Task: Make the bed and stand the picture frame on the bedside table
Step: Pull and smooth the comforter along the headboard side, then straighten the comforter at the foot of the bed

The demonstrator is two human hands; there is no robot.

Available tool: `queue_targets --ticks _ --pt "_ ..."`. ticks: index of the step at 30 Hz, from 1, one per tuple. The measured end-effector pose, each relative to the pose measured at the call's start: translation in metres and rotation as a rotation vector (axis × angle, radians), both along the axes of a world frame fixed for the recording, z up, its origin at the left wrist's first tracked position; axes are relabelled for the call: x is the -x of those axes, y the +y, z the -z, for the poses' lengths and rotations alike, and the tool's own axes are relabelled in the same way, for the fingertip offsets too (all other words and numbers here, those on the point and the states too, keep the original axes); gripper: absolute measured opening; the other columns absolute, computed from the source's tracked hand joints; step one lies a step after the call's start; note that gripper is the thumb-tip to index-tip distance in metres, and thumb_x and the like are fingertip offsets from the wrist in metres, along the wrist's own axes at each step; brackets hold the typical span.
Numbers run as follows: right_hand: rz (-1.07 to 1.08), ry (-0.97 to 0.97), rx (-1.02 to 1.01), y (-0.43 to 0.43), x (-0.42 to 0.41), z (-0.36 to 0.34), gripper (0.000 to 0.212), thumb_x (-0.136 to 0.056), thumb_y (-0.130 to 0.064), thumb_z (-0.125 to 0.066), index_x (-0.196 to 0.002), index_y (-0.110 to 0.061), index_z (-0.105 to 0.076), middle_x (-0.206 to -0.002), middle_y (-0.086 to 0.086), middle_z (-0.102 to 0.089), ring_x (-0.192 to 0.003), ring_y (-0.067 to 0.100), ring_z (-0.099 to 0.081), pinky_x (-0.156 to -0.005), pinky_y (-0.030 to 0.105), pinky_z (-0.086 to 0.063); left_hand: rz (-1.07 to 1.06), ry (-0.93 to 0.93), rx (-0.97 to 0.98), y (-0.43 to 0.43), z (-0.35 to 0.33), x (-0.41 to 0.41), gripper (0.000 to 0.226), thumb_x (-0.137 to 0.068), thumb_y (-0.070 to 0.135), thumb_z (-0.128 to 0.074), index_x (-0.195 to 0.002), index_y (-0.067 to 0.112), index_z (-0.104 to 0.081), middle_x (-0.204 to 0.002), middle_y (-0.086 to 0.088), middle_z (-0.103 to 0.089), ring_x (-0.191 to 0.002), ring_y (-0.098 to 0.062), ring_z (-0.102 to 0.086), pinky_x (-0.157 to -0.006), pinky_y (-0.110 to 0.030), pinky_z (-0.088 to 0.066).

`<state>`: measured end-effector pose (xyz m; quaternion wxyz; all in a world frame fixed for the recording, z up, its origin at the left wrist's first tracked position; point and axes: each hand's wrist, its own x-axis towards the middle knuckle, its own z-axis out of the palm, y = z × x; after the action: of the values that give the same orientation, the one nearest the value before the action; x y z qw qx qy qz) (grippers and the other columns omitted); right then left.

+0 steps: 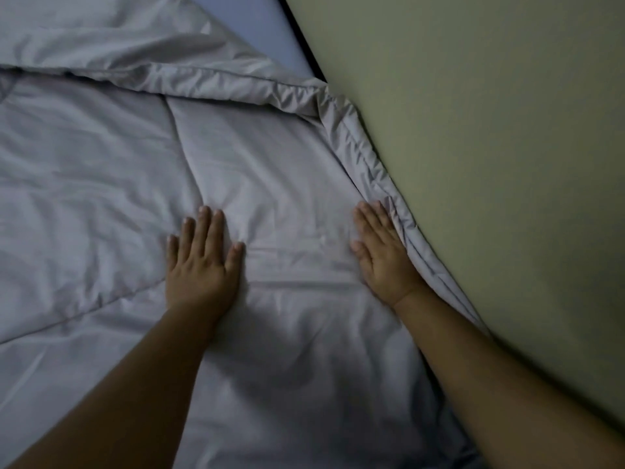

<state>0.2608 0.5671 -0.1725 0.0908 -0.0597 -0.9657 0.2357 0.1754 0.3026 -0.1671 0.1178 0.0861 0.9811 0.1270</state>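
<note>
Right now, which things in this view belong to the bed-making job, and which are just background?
Part of the job:
- grey comforter, spread out with its top edge folded back
- left hand, flat on the comforter
- right hand, flat at the comforter's edge by the wall
- blue sheet showing beyond the fold

Just background:
- greenish wall

The picture frame and bedside table are not in view.
</note>
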Motion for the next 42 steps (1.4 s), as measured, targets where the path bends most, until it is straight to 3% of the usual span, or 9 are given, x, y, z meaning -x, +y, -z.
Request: queue_targets --ticks 4,11,16,19,25,28,30,35,42 --pt "-0.09 0.051 -0.11 -0.019 -0.038 -0.007 0.052 -0.1 -0.035 -0.03 -0.138 -0.001 -0.038 -0.146 0.011 -0.038 -0.14 0.026 -0.028 -0.118 0.037 -0.019 -0.011 -0.007 -0.027 0.003 -0.001 -0.006 0.064 -0.093 0.054 -0.021 -0.151 0.029 -0.009 -0.161 0.005 -0.004 -0.149 -0.018 -0.001 -0.122 -0.04 0.0" --pt "0.097 -0.168 0.035 -0.004 -0.058 0.015 0.057 -0.1 -0.042 -0.024 -0.147 -0.01 -0.023 -0.154 0.008 -0.027 -0.143 0.025 -0.025 -0.109 0.053 -0.033 0.051 -0.086 0.0 -0.005 -0.007 -0.004 0.068 -0.09 0.057 -0.019 -0.151 0.028 -0.009 -0.161 0.005 -0.003 -0.149 -0.019 -0.001 -0.12 -0.037 0.001" --pt "0.161 -0.301 -0.026 -0.028 -0.05 -0.025 0.073 -0.097 -0.054 -0.011 -0.139 -0.002 -0.041 -0.146 0.013 -0.042 -0.136 0.029 -0.039 -0.114 0.031 -0.024 0.108 -0.256 0.018 -0.03 -0.053 -0.001 0.062 -0.096 0.053 -0.023 -0.15 0.032 -0.001 -0.161 0.009 0.003 -0.149 -0.017 0.001 -0.121 -0.037 -0.004" --pt "0.109 -0.314 -0.084 -0.066 -0.031 -0.069 0.074 -0.098 -0.05 -0.009 -0.127 -0.001 -0.055 -0.129 0.017 -0.059 -0.121 0.035 -0.055 -0.104 0.043 -0.04 0.113 -0.227 0.063 -0.058 -0.094 -0.001 0.063 -0.095 0.056 -0.017 -0.15 0.032 0.003 -0.161 0.008 0.006 -0.149 -0.02 0.005 -0.121 -0.038 -0.003" --pt "0.006 -0.232 -0.08 -0.168 0.035 -0.167 0.07 -0.097 -0.052 -0.014 -0.122 -0.005 -0.06 -0.122 0.013 -0.065 -0.116 0.034 -0.059 -0.098 0.051 -0.043 0.07 -0.124 0.031 -0.126 -0.19 0.008 0.063 -0.095 0.055 -0.018 -0.15 0.032 0.005 -0.16 0.009 0.008 -0.149 -0.022 0.007 -0.121 -0.042 -0.001" --pt "-0.058 -0.15 -0.07 -0.22 0.063 -0.221 0.066 -0.09 -0.052 -0.027 -0.126 -0.005 -0.056 -0.128 0.015 -0.061 -0.121 0.035 -0.054 -0.104 0.05 -0.04 0.01 -0.056 0.032 -0.163 -0.234 0.009 0.064 -0.095 0.056 -0.019 -0.15 0.032 0.003 -0.161 0.008 0.006 -0.149 -0.023 0.006 -0.121 -0.042 -0.001" --pt "-0.097 -0.119 -0.075 -0.251 0.078 -0.254 0.071 -0.086 -0.054 -0.024 -0.131 -0.006 -0.052 -0.134 0.015 -0.056 -0.127 0.034 -0.048 -0.109 0.049 -0.034 -0.047 -0.018 0.036 -0.188 -0.259 0.006 0.064 -0.095 0.057 -0.02 -0.15 0.032 0.002 -0.161 0.007 0.004 -0.149 -0.023 0.004 -0.121 -0.043 -0.002" --pt "-0.245 -0.054 -0.164 -0.311 0.1 -0.319 0.06 -0.095 -0.05 -0.035 -0.142 -0.011 -0.036 -0.148 0.011 -0.039 -0.139 0.028 -0.03 -0.116 0.044 -0.015 -0.203 0.024 0.052 -0.238 -0.308 -0.007 0.065 -0.094 0.059 -0.019 -0.15 0.032 -0.001 -0.161 0.006 0.003 -0.149 -0.024 0.003 -0.121 -0.044 -0.002" --pt "-0.404 -0.04 -0.265 -0.394 0.092 -0.372 0.059 -0.097 -0.048 -0.031 -0.144 -0.013 -0.03 -0.152 0.007 -0.033 -0.143 0.025 -0.021 -0.117 0.044 -0.008 -0.32 0.073 0.01 -0.301 -0.361 -0.032 0.066 -0.093 0.059 -0.021 -0.15 0.032 -0.001 -0.161 0.005 0.004 -0.149 -0.024 0.002 -0.121 -0.045 -0.002"
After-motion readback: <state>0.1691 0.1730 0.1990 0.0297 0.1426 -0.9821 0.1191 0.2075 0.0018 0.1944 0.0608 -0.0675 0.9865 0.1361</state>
